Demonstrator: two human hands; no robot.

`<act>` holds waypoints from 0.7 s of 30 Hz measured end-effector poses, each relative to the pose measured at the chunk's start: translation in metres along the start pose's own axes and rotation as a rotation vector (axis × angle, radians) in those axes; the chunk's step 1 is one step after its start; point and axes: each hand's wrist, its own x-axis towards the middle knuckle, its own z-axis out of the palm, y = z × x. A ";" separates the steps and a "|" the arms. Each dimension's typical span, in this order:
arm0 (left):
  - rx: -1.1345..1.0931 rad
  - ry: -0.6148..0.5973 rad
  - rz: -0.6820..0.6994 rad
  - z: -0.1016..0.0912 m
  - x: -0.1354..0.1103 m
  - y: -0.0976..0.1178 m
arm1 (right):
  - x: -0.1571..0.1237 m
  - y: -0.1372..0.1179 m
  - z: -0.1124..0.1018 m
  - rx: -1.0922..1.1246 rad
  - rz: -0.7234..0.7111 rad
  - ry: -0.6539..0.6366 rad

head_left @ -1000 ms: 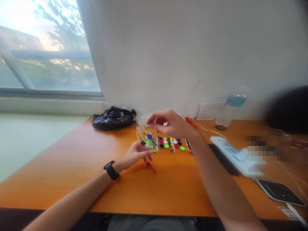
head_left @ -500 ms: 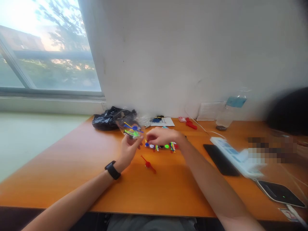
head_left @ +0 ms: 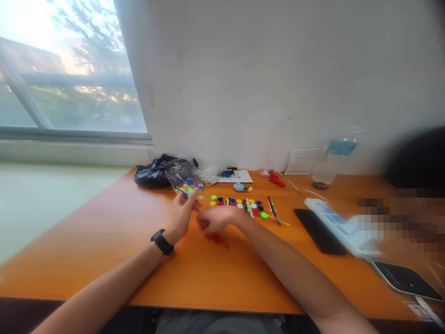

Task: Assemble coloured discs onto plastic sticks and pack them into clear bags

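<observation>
My left hand, with a black watch on its wrist, grips a clear plastic bag holding blue, green, yellow and dark pieces. Just to its right is my right hand, low over the table, fingers pinched together. They cover the thin end of a red plastic piece that shows blurred below them. Past my right hand, round coloured discs lie in rows among bundles of thin coloured sticks. Another stick bundle lies to the right of them.
A black plastic bag sits at the back left. Papers, a small light-blue item and a red object lie along the wall. To the right are a black pad, a white power strip, a phone and a bottle.
My right hand has come toward me and left from the rows, onto the red piece, uncovering the discs and sticks. My left hand has shifted slightly left and up with the bag.
</observation>
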 end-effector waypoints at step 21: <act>0.119 -0.595 -0.202 0.015 -0.032 -0.003 | -0.129 0.001 -0.070 0.555 -0.474 1.143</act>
